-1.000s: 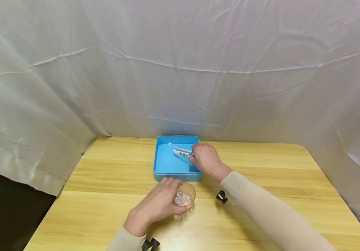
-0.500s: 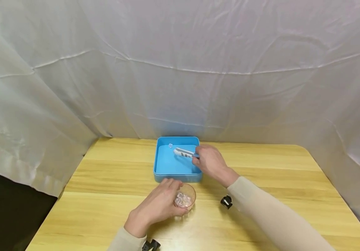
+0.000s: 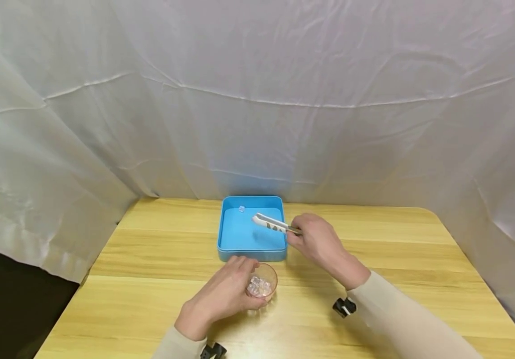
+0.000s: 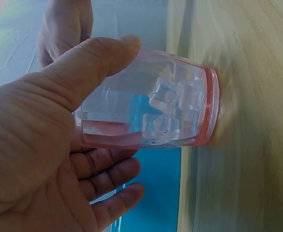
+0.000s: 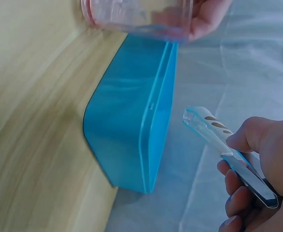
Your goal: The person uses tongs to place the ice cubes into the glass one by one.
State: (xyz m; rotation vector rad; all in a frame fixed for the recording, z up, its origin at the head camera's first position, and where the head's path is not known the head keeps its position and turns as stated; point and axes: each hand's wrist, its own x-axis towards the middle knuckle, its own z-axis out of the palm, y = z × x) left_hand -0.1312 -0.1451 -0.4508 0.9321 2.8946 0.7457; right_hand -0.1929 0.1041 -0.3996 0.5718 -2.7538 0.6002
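Observation:
My left hand grips a clear pinkish cup between thumb and fingers. The cup stands upright on the table, and several clear ice-like cubes lie at its bottom. White-tipped tongs are held in my right hand, raised over the right side of a blue square box. In the right wrist view a small clear cube shows between the tong tips, which are pressed together. One more clear cube lies inside the box at its back left.
The wooden table extends to both sides of the box. A pale curtain hangs close behind the box and along the sides. A black wrist mount sits under the right forearm, another by the left.
My right hand has drawn back to the right and toward me, lifting the tongs from low in the box to above its right side. My left hand keeps holding the cup in place.

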